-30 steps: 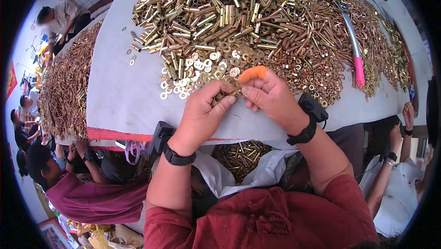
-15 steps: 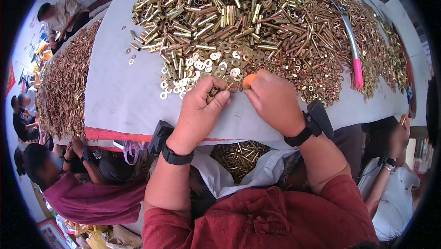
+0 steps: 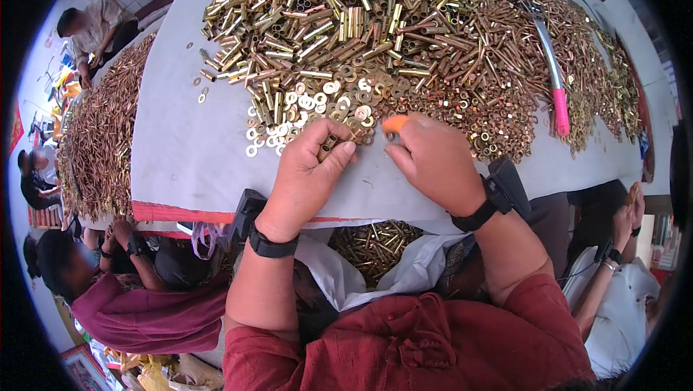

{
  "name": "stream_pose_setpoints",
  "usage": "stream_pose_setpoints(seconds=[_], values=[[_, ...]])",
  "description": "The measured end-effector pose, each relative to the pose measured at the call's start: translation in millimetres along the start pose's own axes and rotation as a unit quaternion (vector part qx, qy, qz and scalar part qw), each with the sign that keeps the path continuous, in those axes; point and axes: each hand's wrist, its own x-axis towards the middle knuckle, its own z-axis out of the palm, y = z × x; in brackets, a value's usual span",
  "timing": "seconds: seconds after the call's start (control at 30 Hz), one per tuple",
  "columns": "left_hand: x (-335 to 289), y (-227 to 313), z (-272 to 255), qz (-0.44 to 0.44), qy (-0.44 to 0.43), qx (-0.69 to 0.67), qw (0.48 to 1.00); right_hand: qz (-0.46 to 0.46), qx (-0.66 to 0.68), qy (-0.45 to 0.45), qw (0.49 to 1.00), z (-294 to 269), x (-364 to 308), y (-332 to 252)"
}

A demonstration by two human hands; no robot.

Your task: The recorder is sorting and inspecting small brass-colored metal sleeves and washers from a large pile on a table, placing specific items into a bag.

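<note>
My left hand (image 3: 309,171) is closed around a few short brass-coloured metal sleeves (image 3: 327,147); their hollow ends show between thumb and curled fingers. A thin piece pokes out near the fingertips, too small to make out. To its right, my right hand (image 3: 442,163) has thumb and index finger apart, with nothing visible between them. An orange finger cover (image 3: 394,124) sits on the index finger. Just beyond both hands lie loose flat washers (image 3: 317,101) and a spread of small nuts (image 3: 491,120). Behind them rises a big heap of metal sleeves (image 3: 317,23).
A pink-handled tool (image 3: 560,113) lies on the bolts at the right of the grey-white tabletop (image 3: 188,153). Below the table edge, a white sack (image 3: 325,272) holds finished-looking metal pieces. Another table with a bolt heap (image 3: 101,131) stands left. Other people sit on both sides.
My right thumb and index finger have parted, and the hand has shifted slightly right. My left hand has moved slightly left, still holding the sleeves.
</note>
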Motion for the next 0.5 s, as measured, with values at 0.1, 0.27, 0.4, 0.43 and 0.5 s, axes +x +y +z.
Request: stream_pose_setpoints(seconds=[0.1,0.27,0.4,0.43,0.5], values=[[-0.3,0.3,-1.2,-0.001,0.000,-0.006,1.000,-0.019,-0.002,-0.005,1.000,-0.8,0.8,-2.7],[-0.6,-2.5,0.2,0.032,-0.019,0.053,0.998,-0.023,0.030,0.044,0.998,6.7,-2.1,6.1],[-1.2,-0.6,0.6,0.041,-0.029,0.100,0.994,0.087,0.327,-0.010,0.941,-2.0,2.6,-8.5],[-1.2,2.2,1.4,0.053,-0.030,0.114,0.992,0.079,0.346,-0.010,0.935,1.4,2.0,-7.6],[-1.0,4.0,1.7,0.064,-0.032,0.128,0.989,0.070,0.366,-0.011,0.928,5.0,1.8,-5.9]])
